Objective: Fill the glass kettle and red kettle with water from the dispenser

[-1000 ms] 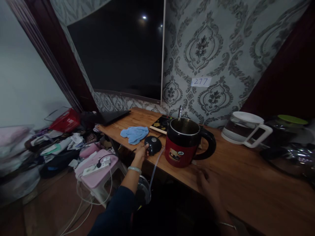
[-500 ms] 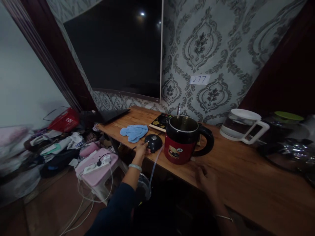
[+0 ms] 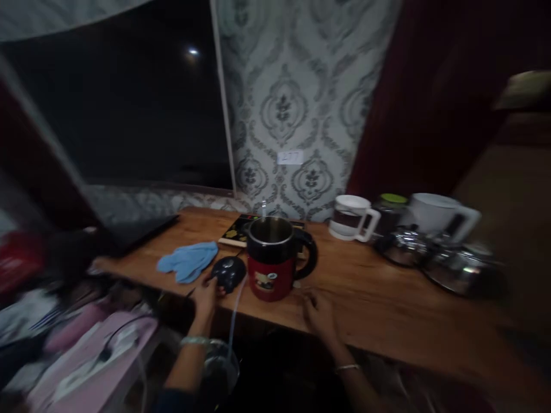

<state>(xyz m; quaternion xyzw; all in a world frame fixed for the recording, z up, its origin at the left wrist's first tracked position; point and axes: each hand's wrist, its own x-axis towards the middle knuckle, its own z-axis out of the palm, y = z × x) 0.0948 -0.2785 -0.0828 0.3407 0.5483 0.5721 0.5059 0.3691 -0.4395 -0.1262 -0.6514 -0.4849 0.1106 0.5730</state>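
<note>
A red and black electric kettle [image 3: 271, 272] stands upright and lidless near the front edge of the wooden table, its black handle pointing right. Just left of it is a dark domed lid [image 3: 228, 273] with a light round spot on top. My left hand [image 3: 206, 295] has its fingers closed on the lid's near left edge. Right of the kettle, my right hand [image 3: 319, 312] rests at the table edge, fingers loosely apart and holding nothing visible. A thin clear tube [image 3: 235, 315] runs down between lid and kettle towards a clear round container [image 3: 219, 367] below.
A blue cloth [image 3: 189, 261] lies left of the lid, and a dark induction cooker [image 3: 235, 228] sits behind the kettle. Glass and metal pots [image 3: 350, 217] stand along the right. A pink stool [image 3: 92, 367] with a power strip is at lower left.
My view has swung to the right, bringing more pots into sight and blurring the picture. Both hands keep their places beside the lid and the kettle.
</note>
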